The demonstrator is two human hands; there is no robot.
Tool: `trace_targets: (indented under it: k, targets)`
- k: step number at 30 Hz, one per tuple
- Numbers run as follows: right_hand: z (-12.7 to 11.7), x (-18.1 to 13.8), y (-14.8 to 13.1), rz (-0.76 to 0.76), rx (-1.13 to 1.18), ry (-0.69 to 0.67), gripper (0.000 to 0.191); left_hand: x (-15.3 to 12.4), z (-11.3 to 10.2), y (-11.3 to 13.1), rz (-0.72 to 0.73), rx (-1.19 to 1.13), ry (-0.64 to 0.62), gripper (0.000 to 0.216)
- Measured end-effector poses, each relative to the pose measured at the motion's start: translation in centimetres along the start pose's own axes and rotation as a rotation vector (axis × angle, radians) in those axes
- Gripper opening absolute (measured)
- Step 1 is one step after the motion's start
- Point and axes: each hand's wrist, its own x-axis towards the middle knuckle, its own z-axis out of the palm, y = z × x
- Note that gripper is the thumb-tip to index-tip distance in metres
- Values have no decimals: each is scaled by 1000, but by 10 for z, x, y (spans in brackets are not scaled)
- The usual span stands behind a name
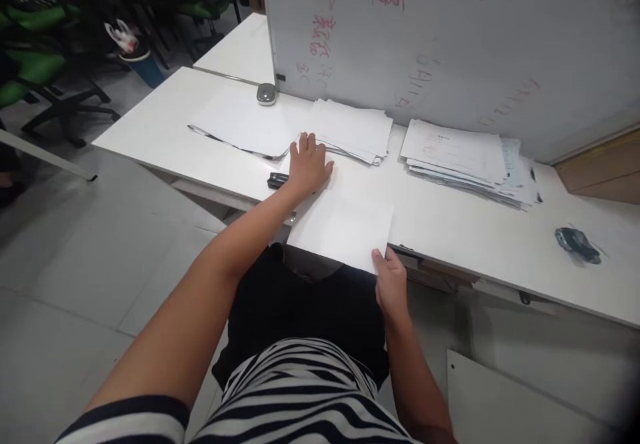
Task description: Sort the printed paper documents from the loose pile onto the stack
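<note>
A blank white sheet of paper (345,224) lies at the table's front edge, its near side jutting past the edge. My right hand (391,281) pinches its near right corner, thumb on top. At the sheet's far left end, my left hand (309,167) rests palm down with fingers stretched out. A black object, perhaps a stapler (277,180), sits beside my left wrist, which partly hides it. Just beyond my left fingertips are a flat stack of paper (245,121) on the left and another paper stack (353,127) on the right.
A messier pile of printed papers (455,154) lies farther right. Near the right end is a dark, blurry object (577,244). A grey-topped mouse-like object (266,94) sits at the back. A whiteboard (450,44) with red writing stands behind the white table (150,124).
</note>
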Motion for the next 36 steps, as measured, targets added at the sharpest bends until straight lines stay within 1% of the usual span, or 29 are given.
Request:
trace_targets:
  k: [4, 6, 7, 8, 10, 11, 12, 13, 14, 15, 16, 17, 18, 19, 20, 22, 25, 31, 36]
  targets:
    - [4, -4, 0, 12, -4, -5, 37, 2, 1, -2, -21, 36, 44, 39]
    - [7, -8, -1, 69, 46, -13, 39, 4, -4, -3, -11, -50, 97, 37]
    - [9, -11, -1, 105, 78, -21, 40, 4, -10, -3, 7, -129, 153, 37]
    - [10, -14, -1, 138, 108, -30, 41, 3, -17, -4, 29, -219, 237, 38]
    - [10, -20, 0, 185, 152, -48, 42, -4, -34, -9, 57, -377, 458, 39]
    - [9, -22, 0, 198, 166, -55, 42, -10, -42, -14, 58, -421, 562, 40]
    - [8, -23, 2, 208, 173, -65, 42, -17, -49, -20, 56, -433, 627, 42]
    - [7, -24, 3, 214, 175, -75, 43, -25, -54, -27, 68, -415, 631, 43]
    - [6, -24, 4, 213, 171, -84, 43, -34, -57, -35, 109, -363, 561, 45]
    - [5, -24, 5, 207, 164, -91, 44, -43, -57, -43, 181, -282, 434, 49]
    - [5, -24, 6, 196, 153, -93, 45, -52, -55, -51, 262, -190, 266, 52]
    - [5, -24, 6, 181, 141, -86, 46, -59, -51, -58, 309, -112, 133, 53]
    - [5, -24, 6, 163, 127, -73, 47, -66, -47, -64, 320, -55, 66, 51]
    - [5, -25, 6, 145, 112, -55, 48, -72, -42, -68, 310, -14, 41, 48]
    - [5, -25, 5, 128, 97, -38, 49, -76, -37, -70, 279, 10, 58, 46]
    - [3, -27, 2, 100, 67, 3, 49, -80, -30, -70, 198, 34, 143, 43]
    - [-3, -29, -4, 78, 32, 55, 49, -80, -27, -66, 102, 61, 216, 43]
    - [-21, -28, -15, 56, 36, 108, 41, -77, -28, -64, 60, 98, 202, 42]
    - [-24, -21, -14, 10, 75, 198, 35, -77, -27, -64, 31, 93, 191, 44]
